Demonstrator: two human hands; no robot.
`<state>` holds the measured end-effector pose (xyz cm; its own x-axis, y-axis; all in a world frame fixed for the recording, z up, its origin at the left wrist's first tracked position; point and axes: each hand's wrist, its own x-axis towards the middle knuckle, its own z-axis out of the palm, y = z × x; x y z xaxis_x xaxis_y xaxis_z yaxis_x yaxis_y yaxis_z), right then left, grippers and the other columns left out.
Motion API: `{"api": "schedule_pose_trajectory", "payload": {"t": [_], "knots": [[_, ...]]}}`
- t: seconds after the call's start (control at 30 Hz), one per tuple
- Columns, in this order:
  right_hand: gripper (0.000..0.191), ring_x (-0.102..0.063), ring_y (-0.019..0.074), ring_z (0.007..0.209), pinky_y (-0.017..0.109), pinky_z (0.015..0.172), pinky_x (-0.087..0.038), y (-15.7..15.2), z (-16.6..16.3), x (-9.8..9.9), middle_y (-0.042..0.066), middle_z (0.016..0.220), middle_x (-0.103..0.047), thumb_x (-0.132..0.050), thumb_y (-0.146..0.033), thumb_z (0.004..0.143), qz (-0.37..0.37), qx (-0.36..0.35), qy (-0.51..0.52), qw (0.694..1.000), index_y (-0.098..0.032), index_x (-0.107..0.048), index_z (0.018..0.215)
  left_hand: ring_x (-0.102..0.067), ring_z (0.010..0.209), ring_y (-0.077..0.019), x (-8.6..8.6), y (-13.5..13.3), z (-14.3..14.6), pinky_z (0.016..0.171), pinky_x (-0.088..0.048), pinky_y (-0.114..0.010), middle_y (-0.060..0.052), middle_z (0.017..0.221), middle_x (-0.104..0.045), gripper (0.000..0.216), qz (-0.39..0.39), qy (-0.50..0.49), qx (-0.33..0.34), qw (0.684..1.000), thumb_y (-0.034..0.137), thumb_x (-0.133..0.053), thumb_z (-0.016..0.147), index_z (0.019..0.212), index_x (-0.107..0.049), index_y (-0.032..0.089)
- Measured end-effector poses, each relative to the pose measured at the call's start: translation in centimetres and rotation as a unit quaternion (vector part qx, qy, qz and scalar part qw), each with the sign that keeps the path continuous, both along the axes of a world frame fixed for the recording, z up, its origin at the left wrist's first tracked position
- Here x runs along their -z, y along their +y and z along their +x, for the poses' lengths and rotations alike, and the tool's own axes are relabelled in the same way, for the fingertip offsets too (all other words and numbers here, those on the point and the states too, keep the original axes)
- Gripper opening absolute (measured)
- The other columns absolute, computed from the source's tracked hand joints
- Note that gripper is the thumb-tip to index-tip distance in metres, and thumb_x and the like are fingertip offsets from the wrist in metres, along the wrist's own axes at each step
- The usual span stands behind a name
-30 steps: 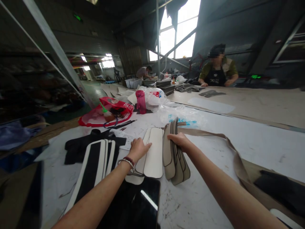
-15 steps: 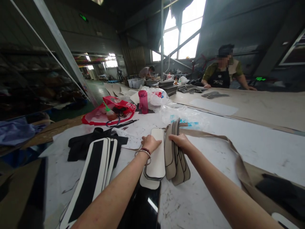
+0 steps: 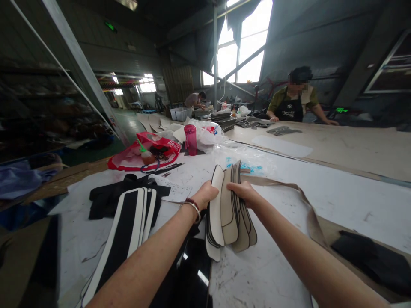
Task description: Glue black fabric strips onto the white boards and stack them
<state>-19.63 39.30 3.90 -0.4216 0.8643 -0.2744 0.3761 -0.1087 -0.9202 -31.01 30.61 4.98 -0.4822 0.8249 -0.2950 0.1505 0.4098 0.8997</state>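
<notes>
My left hand [image 3: 205, 196] is closed on a small stack of white panels [image 3: 216, 209], long with rounded ends and dark edges, tilted up off the table. Beside it, my right hand [image 3: 244, 191] grips a fanned stack of beige panels [image 3: 231, 205] with dark edging, thumb on the near face. The two stacks touch or nearly touch along their facing sides. Below them lies a glossy black plate [image 3: 192, 265]. Left of my left arm rest long white panels with a black middle strip [image 3: 125, 226], partly on black fabric [image 3: 109, 196].
A red plastic bag [image 3: 144, 152] with a glue bottle [image 3: 147, 156], a pink bottle [image 3: 190, 140] and clear plastic bags [image 3: 247, 158] stand farther back. A beige strap [image 3: 298, 188] curves along the right. A co-worker [image 3: 290, 102] stands across the table [image 3: 353, 141] near dark cut pieces [image 3: 284, 130].
My left hand has lifted the white stack off the black plate and tilted it against the beige stack. The right hand still holds the beige panels. The view has shifted slightly.
</notes>
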Motion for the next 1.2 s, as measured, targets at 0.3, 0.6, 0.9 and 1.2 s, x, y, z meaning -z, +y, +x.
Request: {"api": "schedule_pose_trajectory", "payload": {"t": [0.3,0.6,0.9,1.2], "knots": [[0.017,-0.064,0.0186,0.059,0.026,0.052,-0.053,-4.7,6.3,-6.4,0.010,0.067,-0.067,-0.056,-0.028,0.077,-0.010,0.004,0.016,1.000,-0.012,-0.063,0.076,-0.067,0.073,-0.0201,-5.6,-4.9,3.9,0.062,-0.055,-0.030,-0.009,0.093,-0.069,0.032,0.109,-0.062,0.002,0.992,0.011,-0.053,0.083,0.115,-0.054,0.012],[0.029,-0.063,0.0305,0.092,0.036,0.078,-0.047,-16.4,11.1,-11.3,0.011,0.092,-0.069,-0.060,-0.034,0.074,0.249,0.035,-0.112,0.961,-0.017,-0.064,0.098,-0.046,0.128,-0.0247,-7.9,-13.4,11.7,0.104,-0.040,-0.035,-0.012,0.130,-0.058,0.034,0.226,0.007,-0.054,0.973,0.033,-0.042,0.092,0.122,-0.049,0.018],[0.055,-0.051,0.0299,0.120,0.038,0.095,-0.048,-31.4,14.7,-6.0,0.017,0.128,-0.056,-0.050,-0.019,0.082,0.399,0.046,-0.177,0.898,-0.015,-0.043,0.137,-0.064,0.102,-0.0293,-6.4,-26.8,18.2,0.090,-0.052,-0.036,-0.012,0.113,-0.068,0.074,0.282,-0.088,-0.057,0.954,0.044,-0.082,0.060,0.120,-0.050,0.017],[0.078,-0.040,0.0353,0.129,0.052,0.097,-0.047,-37.9,17.2,-1.6,0.021,0.140,-0.043,-0.054,-0.015,0.076,0.566,0.020,-0.025,0.824,-0.012,-0.024,0.147,-0.067,0.092,-0.0304,-3.9,-31.6,19.0,0.083,-0.054,-0.038,-0.014,0.098,-0.071,0.050,0.237,-0.069,-0.167,0.955,0.038,-0.078,0.065,0.101,-0.059,0.010]]}}
